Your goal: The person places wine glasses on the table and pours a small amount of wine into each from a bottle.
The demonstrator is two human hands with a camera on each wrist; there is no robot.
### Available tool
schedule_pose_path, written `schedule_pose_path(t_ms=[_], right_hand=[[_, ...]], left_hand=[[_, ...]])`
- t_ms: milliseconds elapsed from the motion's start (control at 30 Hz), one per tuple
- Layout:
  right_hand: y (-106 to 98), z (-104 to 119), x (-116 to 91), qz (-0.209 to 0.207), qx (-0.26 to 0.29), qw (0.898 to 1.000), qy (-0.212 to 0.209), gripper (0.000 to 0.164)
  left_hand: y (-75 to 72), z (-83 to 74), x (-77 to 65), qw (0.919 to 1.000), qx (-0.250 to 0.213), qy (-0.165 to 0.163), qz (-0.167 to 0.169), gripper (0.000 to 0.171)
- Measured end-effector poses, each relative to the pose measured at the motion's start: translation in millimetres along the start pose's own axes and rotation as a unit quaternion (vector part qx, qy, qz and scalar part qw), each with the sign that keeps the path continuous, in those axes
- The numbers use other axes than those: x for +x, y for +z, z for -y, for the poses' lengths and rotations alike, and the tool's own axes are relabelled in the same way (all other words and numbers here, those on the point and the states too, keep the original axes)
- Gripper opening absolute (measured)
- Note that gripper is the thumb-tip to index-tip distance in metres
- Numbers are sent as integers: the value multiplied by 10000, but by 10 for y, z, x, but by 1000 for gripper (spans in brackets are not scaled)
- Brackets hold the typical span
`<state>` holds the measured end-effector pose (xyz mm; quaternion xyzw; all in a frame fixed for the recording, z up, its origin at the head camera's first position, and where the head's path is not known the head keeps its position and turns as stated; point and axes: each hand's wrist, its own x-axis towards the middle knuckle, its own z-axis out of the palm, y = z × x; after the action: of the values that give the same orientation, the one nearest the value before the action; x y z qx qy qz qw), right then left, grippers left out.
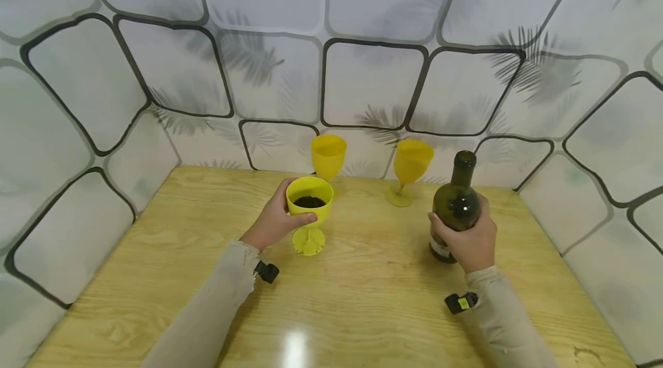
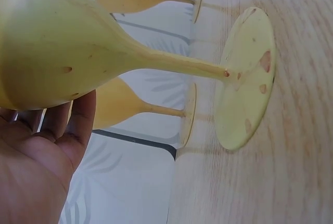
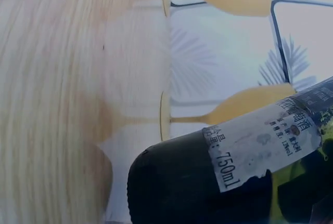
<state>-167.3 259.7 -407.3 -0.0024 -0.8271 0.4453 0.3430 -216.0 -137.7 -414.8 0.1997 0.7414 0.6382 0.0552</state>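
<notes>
My left hand (image 1: 277,216) grips a yellow goblet (image 1: 320,217) around its bowl, thumb across the near side. Dark liquid (image 1: 309,202) shows inside the bowl. In the left wrist view the stem and round foot of this goblet (image 2: 179,65) are in sight, with brownish spots on the foot. On the right, my right hand (image 1: 473,244) holds a dark green wine bottle (image 1: 456,205) around its body, neck up and slightly tilted. Its white label (image 3: 260,146) reads 750ml in the right wrist view, where the bottle's base shows apart from its shadow on the tabletop.
Two more yellow goblets stand at the table's back, one (image 1: 328,155) behind the held goblet and another (image 1: 411,162) left of the bottle. The wooden table (image 1: 352,299) meets patterned walls (image 1: 373,86) at the back and both sides.
</notes>
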Motion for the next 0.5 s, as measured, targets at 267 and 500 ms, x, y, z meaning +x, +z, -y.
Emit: schedule_pose_path(t_ms=[267,500], right_hand=[[-38,-142,20,-433,14,9990,-76,74],[-61,-228,52,-566,93,9983,99,73]], left_hand=[[-5,16,5,9999,-135,35,59,79],[-2,19,4,9999,-123,-11,42,79]])
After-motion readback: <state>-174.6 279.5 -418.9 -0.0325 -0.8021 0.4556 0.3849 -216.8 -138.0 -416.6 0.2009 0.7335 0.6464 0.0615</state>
